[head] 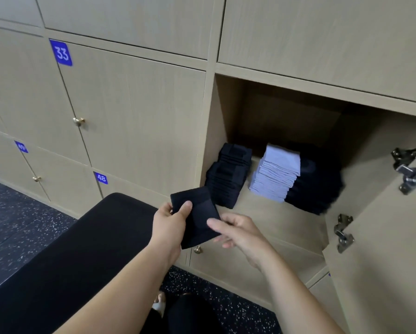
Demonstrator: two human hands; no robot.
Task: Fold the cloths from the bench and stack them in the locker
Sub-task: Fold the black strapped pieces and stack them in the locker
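Head view, largest first.

Locker wall (134, 104): pale wood doors fill the upper frame, cut off at the top and left edges.
Bench (81, 249): black padded top, runs from bottom left toward the lockers. Near end is out of frame. No loose cloths visible on the part that shows.
Floor (16, 213): dark with pale flecks.
Open locker (228, 112): right of centre, back wall in deep shadow.
Locker door (383, 237): swung open at the right, cut off by the frame edge. Two metal hinges, upper hinge (409, 169) and lower hinge (344, 232).

Inside, on the locker shelf:
- black stack (228, 174) at the left, neat, against the side wall
- pale grey stack (276, 174) in the middle, leaning slightly
- dark pile (315, 189) at the right, touching the pale stack. It merges with the shadow, so I can't tell its layers or its back edge.

Folded black cloth (199, 220): held in the air just in front of the locker's lower left corner, over the bench end, not touching any stack.
Left hand (168, 227): grips the cloth's left edge, thumb on top, fingers hidden underneath.
Right hand (240, 235): pinches the lower right edge, thumb on top, fingers curled below.

Small stuff: blue plate 33 (61, 53), plate 48 (101, 178), and a third plate (21, 147) too blurred to read reliably. Brass knob (78, 121) on the door beside plate 33. Another knob (197, 249) peeks out under the cloth.
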